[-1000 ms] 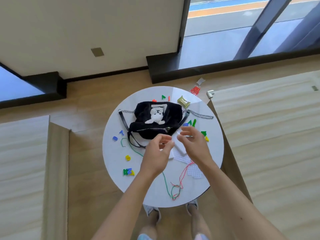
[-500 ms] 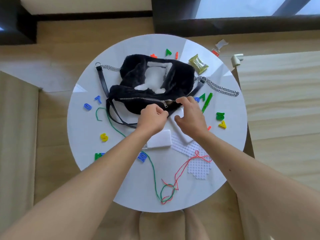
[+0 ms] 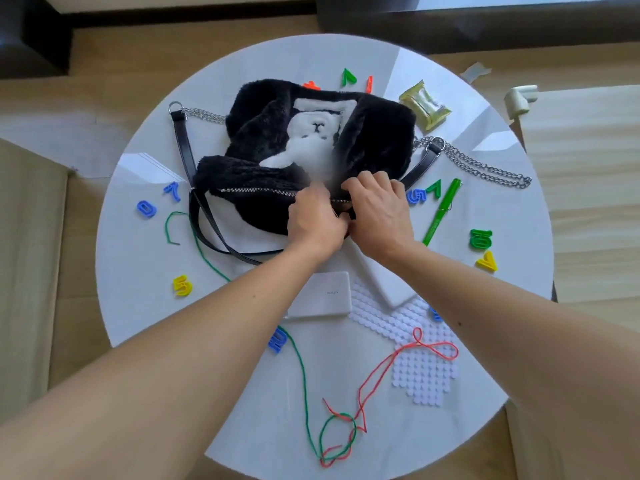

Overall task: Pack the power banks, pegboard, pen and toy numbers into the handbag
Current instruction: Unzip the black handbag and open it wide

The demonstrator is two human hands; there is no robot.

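A black furry handbag (image 3: pixel 277 140) with a white bear patch lies at the middle of the round white table (image 3: pixel 398 441). Its zipper runs along the near edge. My left hand (image 3: pixel 313 223) and my right hand (image 3: pixel 375 211) meet at the zipper's right end, fingers pinched on the bag there. Two white power banks (image 3: pixel 322 299) (image 3: pixel 384 282) lie just below my wrists. The white pegboard (image 3: pixel 412 362) lies nearer, right of centre. A green pen (image 3: pixel 441 213) rests right of the bag. Coloured toy numbers (image 3: pixel 181 285) are scattered around the table.
Green string (image 3: pixel 301 358) and red string (image 3: pixel 388 365) trail over the near part of the table. A yellow-green packet (image 3: pixel 424 105) lies at the far right. The bag's chain strap (image 3: pixel 485 168) stretches right. Wooden floor and pale furniture surround the table.
The camera has tilted down and moved closer to the table. Both hands have moved from above the power banks up to the bag's zipper and closed on it.
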